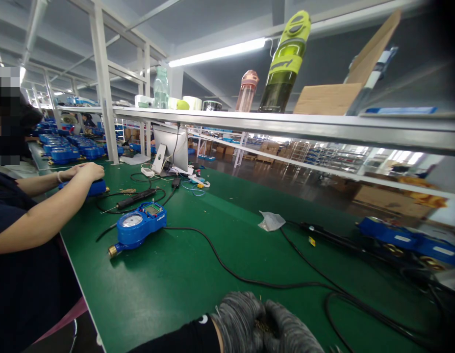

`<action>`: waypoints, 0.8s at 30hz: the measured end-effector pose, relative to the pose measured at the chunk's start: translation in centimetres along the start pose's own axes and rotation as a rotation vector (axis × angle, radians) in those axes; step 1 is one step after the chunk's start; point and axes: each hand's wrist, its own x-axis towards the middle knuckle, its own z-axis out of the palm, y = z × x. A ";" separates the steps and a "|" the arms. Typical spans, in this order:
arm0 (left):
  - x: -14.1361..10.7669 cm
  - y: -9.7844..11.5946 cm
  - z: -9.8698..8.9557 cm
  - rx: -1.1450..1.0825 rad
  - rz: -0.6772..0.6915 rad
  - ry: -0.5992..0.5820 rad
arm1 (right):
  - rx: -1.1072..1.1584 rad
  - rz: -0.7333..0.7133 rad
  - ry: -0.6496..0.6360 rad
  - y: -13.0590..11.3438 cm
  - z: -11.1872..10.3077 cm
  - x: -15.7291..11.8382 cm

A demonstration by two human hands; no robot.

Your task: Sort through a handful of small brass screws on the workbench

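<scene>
- We bring our gloved left hand (239, 319) and right hand (291, 326) together, low over the near part of the green table (168, 294).
- Between them we see small brownish bits (264, 326); our fingers curl around these, though we cannot tell how tightly either hand closes.
- Ahead to our left lies a blue meter (141, 225), well apart from our hands.
- Behind our hands runs a black cable (227, 267).
</scene>
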 end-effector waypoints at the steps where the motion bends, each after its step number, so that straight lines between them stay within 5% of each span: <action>1: -0.1 0.1 -0.1 -0.001 -0.010 -0.002 | -0.014 0.000 0.001 0.0 0.1 0.0; 14: -0.2 0.3 0.0 -0.238 0.016 0.038 | 0.093 -0.031 -0.040 1.1 -0.4 0.0; 19: -0.9 0.2 -1.7 -0.341 0.042 0.102 | 0.167 -0.037 -0.055 -0.5 -3.6 -0.8; 24: -1.7 -0.7 -5.0 -0.255 -0.046 -0.028 | 0.119 -0.138 -0.163 -1.9 -8.2 -2.5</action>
